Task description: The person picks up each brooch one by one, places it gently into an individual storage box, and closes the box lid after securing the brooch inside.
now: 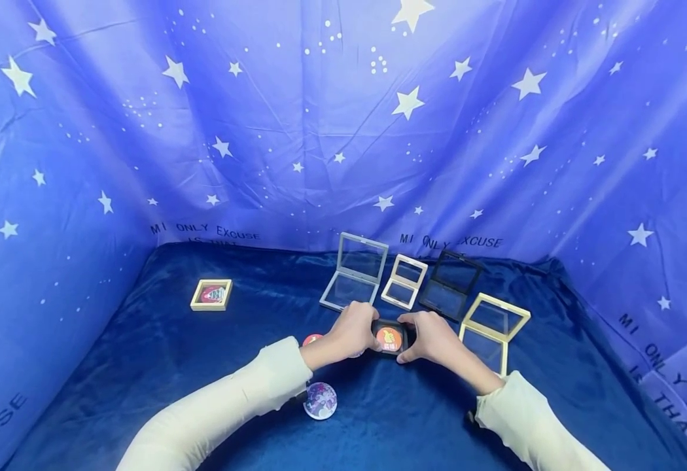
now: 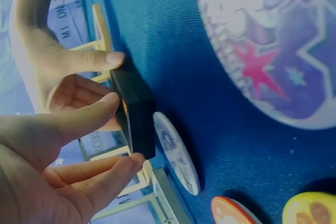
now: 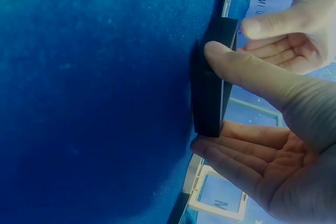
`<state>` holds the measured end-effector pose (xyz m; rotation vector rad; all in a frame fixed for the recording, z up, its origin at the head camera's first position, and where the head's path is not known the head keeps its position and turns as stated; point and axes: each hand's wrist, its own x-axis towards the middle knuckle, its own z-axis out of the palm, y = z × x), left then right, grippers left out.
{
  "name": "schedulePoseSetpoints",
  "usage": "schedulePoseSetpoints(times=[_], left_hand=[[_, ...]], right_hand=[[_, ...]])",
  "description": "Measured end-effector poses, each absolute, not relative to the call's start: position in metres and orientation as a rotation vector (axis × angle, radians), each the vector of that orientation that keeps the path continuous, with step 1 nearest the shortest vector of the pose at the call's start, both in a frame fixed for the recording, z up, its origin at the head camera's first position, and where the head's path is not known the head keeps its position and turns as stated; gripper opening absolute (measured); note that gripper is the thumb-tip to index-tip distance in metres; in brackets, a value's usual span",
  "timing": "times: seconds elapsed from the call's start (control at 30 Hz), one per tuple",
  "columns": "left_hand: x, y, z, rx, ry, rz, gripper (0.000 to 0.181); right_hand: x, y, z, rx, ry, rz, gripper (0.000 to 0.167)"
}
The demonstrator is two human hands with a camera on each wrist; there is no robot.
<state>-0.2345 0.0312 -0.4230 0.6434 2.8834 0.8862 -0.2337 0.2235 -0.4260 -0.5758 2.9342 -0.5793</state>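
Both hands hold a small black display frame (image 1: pixel 405 332) between them, low over the blue cloth. An orange round badge (image 1: pixel 388 339) with a yellow thumbs-up picture shows inside it. My left hand (image 1: pixel 351 331) grips the frame's left side, thumb and fingertips on its edges in the left wrist view. On the opposite side my right hand (image 1: pixel 433 337) has its thumb (image 3: pixel 220 56) against the black side wall and its fingers curled under the far edge. Beside the left forearm lies a purple badge (image 1: pixel 320 401). A red badge (image 1: pixel 311 339) is partly hidden by the left wrist.
Behind the hands stand opened frames: grey-blue (image 1: pixel 351 289), pale pink (image 1: pixel 404 281), black (image 1: pixel 451 286) and yellow (image 1: pixel 494 317). A cream frame (image 1: pixel 211 295) holding a picture badge lies at the far left. The left wrist view also shows a yellow badge (image 2: pixel 315 211) and a pale badge (image 2: pixel 177 153).
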Motion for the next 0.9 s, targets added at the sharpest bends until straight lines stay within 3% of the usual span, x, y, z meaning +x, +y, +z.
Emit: schedulePoseSetpoints(times=[0.23,0.4,0.47,0.7,0.9], left_hand=[[-0.236,0.029,-0.420,0.588,2.865,1.056,0.013],[-0.234,0.027,-0.421,0.574,2.845,1.098,0.045],[-0.233,0.027,-0.421,0.556,2.835,1.123,0.049],[-0.235,0.026,-0.417,0.412,2.745,1.203,0.027],[-0.238,0.020,-0.414,0.363,2.743,1.196,0.025]], right_hand=[[-0.234,0.227,-0.422,-0.556,2.983,-0.587,0.073],[-0.228,0.228,-0.419,-0.498,2.994,-0.609,0.074],[-0.226,0.228,-0.417,-0.494,3.004,-0.625,0.074],[-0.222,0.229,-0.412,-0.525,3.001,-0.645,0.076],[-0.226,0.228,-0.407,-0.603,2.927,-0.700,0.081]])
